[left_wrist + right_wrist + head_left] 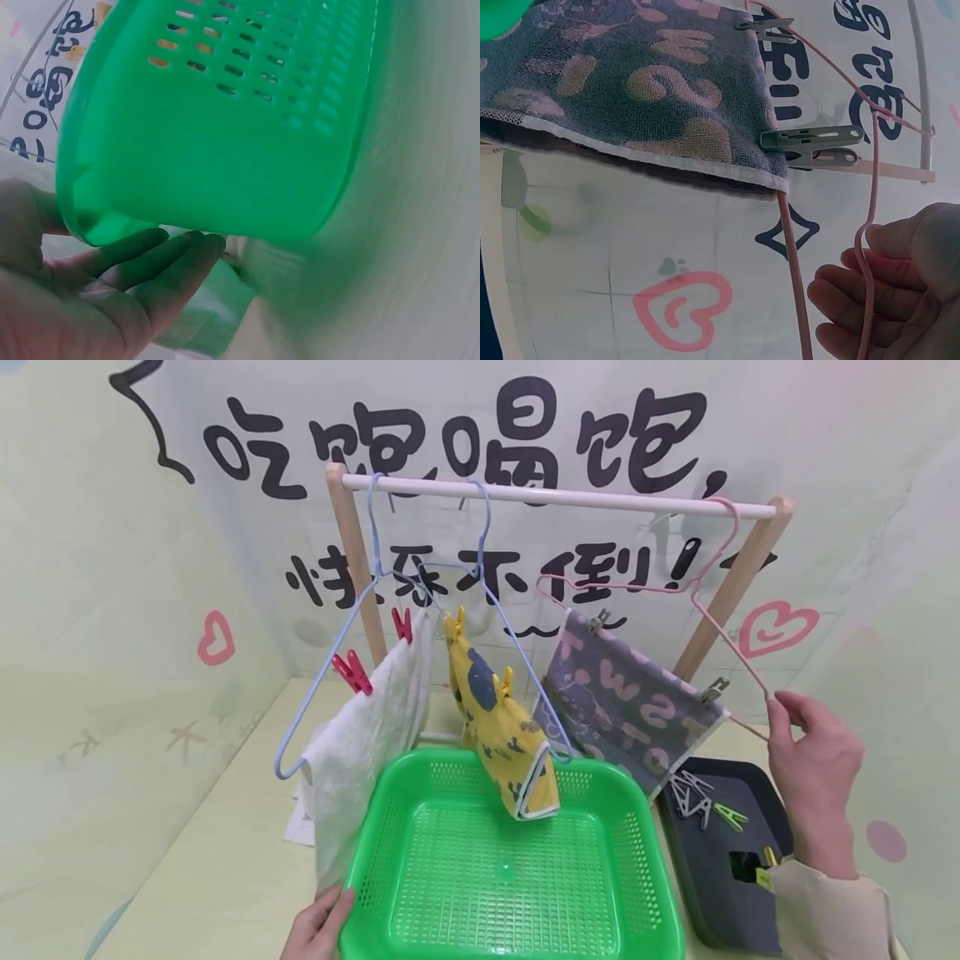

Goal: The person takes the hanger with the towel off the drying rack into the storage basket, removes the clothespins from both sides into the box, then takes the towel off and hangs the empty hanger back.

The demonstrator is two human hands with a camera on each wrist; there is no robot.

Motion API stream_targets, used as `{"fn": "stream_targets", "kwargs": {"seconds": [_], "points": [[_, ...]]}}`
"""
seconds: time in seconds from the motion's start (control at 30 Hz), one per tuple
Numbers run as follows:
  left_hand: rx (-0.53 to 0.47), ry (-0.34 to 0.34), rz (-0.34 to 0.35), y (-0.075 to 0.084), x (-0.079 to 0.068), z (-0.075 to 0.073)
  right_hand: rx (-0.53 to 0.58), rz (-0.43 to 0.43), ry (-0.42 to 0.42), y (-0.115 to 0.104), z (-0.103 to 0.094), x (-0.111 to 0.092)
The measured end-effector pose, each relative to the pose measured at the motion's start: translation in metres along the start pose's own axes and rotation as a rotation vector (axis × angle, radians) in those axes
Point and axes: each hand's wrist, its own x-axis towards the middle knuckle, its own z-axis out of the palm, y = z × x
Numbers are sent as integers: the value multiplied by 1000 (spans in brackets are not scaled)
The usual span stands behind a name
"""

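Note:
My right hand (817, 760) pinches the lower corner of a pink hanger (876, 172), whose hook hangs on the rack's bar. A grey towel (622, 693) with pink letters is clipped to that hanger by two grey clothespins (715, 690). At the lower left, my left hand (321, 925) grips the rim of a green plastic basket (502, 902), thumb on top and fingers beneath, as the left wrist view shows. A white cloth (360, 735) with red clothespins (354, 673) and a yellow patterned cloth (510, 752) with yellow clothespins hang from two blue hangers (322, 677).
The rack has a white bar (562, 497) on wooden posts (735, 585) behind the basket. A dark tray (731, 910) on the right holds grey clothespins, a green clothespin (730, 816) and a small black item (746, 866). A printed sheet backs the table.

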Motion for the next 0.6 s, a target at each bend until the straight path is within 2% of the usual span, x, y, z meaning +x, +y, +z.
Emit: {"fn": "stream_targets", "kwargs": {"seconds": [0.1,0.23,0.4,0.6], "points": [[-140,-32,-105,-2,1,0,33,3,-7,1,0,0],[-194,-55,-182,-3,3,-2,76,-11,-30,1,2,-1],[-201,-63,-205,-2,4,-3,120,-40,-47,0,5,-2],[-192,-40,-203,-3,4,-1,106,-21,-5,-2,6,-3]]}}
